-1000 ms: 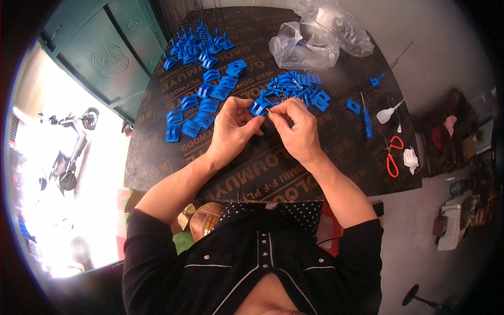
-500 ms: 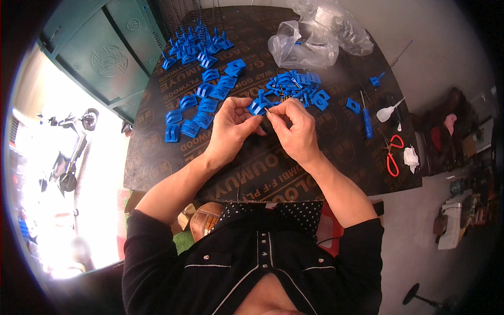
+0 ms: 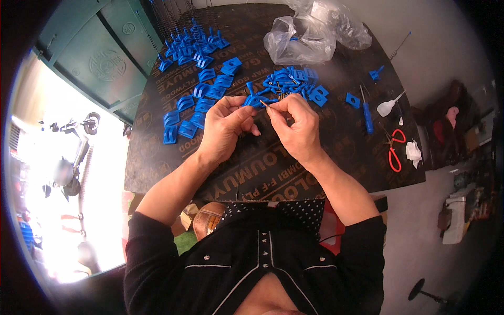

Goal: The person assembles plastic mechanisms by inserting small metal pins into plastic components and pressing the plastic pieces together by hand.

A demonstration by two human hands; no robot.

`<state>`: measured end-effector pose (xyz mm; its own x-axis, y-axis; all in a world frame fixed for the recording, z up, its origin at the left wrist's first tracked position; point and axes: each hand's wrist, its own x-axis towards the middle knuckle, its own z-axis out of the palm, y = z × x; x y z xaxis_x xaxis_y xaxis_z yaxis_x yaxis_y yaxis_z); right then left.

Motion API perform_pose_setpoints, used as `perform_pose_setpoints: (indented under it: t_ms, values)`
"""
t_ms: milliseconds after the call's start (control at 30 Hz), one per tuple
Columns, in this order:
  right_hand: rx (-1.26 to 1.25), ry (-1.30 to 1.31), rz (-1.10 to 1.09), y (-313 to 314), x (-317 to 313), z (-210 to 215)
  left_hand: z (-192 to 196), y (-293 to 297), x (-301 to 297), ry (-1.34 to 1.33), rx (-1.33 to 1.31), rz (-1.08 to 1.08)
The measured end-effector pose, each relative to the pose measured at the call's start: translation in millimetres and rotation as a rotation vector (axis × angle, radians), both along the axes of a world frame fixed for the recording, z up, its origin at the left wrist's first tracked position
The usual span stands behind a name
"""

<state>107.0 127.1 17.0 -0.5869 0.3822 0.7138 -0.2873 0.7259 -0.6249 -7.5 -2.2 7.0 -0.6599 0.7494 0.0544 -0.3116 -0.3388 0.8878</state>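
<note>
My left hand (image 3: 224,126) is closed on a blue plastic part (image 3: 253,100), its fingertips gripping the part's near side while an upright stub stands up from it. Right beside it, my right hand (image 3: 297,126) pinches a small thin pin (image 3: 264,104) between thumb and forefinger, its tip pointing at the blue part. Whether the pin touches the part I cannot tell. Just beyond my fingers lies a heap of small blue pieces (image 3: 291,79) mixed with metal bits. To the left, curved blue plates (image 3: 200,105) are spread in rough rows.
Blue pieces with coiled springs (image 3: 189,44) stand at the far left. A clear plastic bag (image 3: 302,44) lies at the back. On the right are a blue-handled screwdriver (image 3: 367,118), red-handled pliers (image 3: 394,157), a white squeeze bottle (image 3: 387,106) and crumpled tissue (image 3: 413,153).
The blue part has tilted in my left hand and shifted slightly left. The pin in my right fingers shows more plainly. The whole view has shifted a little.
</note>
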Motion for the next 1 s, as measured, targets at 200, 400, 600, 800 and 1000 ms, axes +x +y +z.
perform_pose_setpoints:
  t_ms: [200, 400, 600, 800, 1000]
  values:
    - [-0.041, 0.019, 0.001, 0.4, 1.1, 1.7, 3.1, -1.0, -1.1, -0.120, 0.083, -0.111]
    - [-0.012, 0.005, 0.006, 0.7, 2.8, 3.8, 3.0, -0.3, -1.1, -0.118, 0.092, -0.122]
    - [0.028, 0.017, 0.017, 1.5, 3.0, 3.2, 1.2, 0.3, -1.3, -0.105, 0.094, -0.131]
    - [0.041, 0.018, 0.021, 1.5, 2.8, 3.1, 3.4, -0.4, 0.6, -0.116, 0.098, -0.130]
    - [0.048, 0.025, 0.027, 0.5, 3.0, 3.8, 2.1, 0.2, 2.8, -0.092, 0.088, -0.102]
